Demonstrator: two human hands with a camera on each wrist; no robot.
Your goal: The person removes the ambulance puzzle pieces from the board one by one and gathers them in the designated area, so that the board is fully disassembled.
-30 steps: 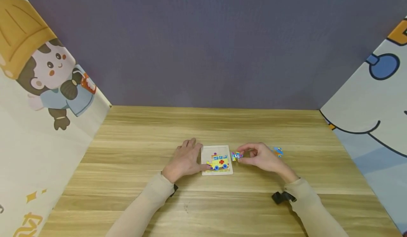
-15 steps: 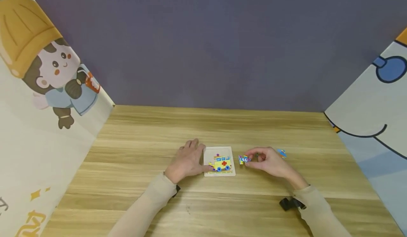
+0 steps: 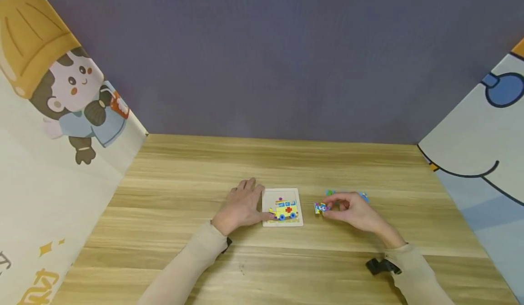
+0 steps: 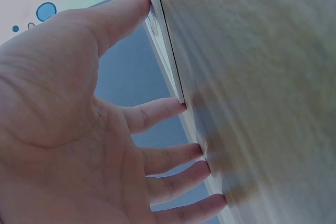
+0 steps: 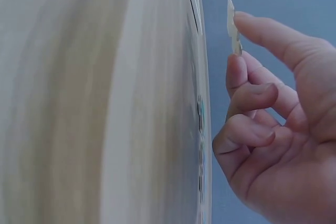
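Note:
A square puzzle board [image 3: 282, 223] with a pale frame lies on the table, partly filled with pieces that show a yellow ambulance. Against its left edge rests my left hand [image 3: 241, 208], fingers spread on the tabletop and the thumb lying over the board's lower left corner. To the right of the board, my right hand [image 3: 353, 210] pinches a small puzzle piece [image 3: 320, 208] between thumb and fingers. In the right wrist view that puzzle piece [image 5: 233, 27] is seen edge-on, raised off the table. Behind the right hand lie blue puzzle pieces [image 3: 330, 192], largely hidden by it.
The wooden table [image 3: 229, 159] runs back to a dark grey-blue wall [image 3: 262, 59]. Printed cartoon panels stand on the left [image 3: 73, 86] and right [image 3: 483, 141]. A black wrist strap [image 3: 382, 266] shows at the right cuff.
My right hand, still pinching the puzzle piece, has drawn rightward from the board's edge. More of the blue pieces behind it now show at its left. The left hand stays on the board.

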